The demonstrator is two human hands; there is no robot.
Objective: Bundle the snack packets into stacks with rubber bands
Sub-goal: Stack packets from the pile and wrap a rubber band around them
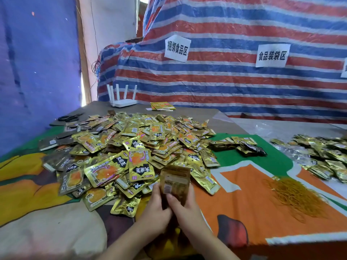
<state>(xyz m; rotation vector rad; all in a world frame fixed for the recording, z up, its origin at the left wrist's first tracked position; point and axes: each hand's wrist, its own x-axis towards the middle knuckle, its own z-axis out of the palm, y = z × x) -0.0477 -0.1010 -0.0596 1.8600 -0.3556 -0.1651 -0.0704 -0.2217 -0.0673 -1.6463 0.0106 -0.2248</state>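
Observation:
A big heap of gold snack packets (131, 143) covers the middle of the table. In front of it both hands hold one upright stack of packets (175, 182), backs facing me. My left hand (155, 207) grips the stack's left side, and my right hand (185, 209) grips its right side and lower edge. A loose pile of yellow rubber bands (296, 196) lies on the orange cloth to the right. Two bundled stacks (242, 145) rest on the green patch behind it.
More gold packets (328, 158) lie at the far right on clear plastic. Black scissors (69, 118) and a white router (123, 102) sit at the table's back left. A striped tarp with paper signs (177, 47) rises behind the table. The near table edge runs at lower right.

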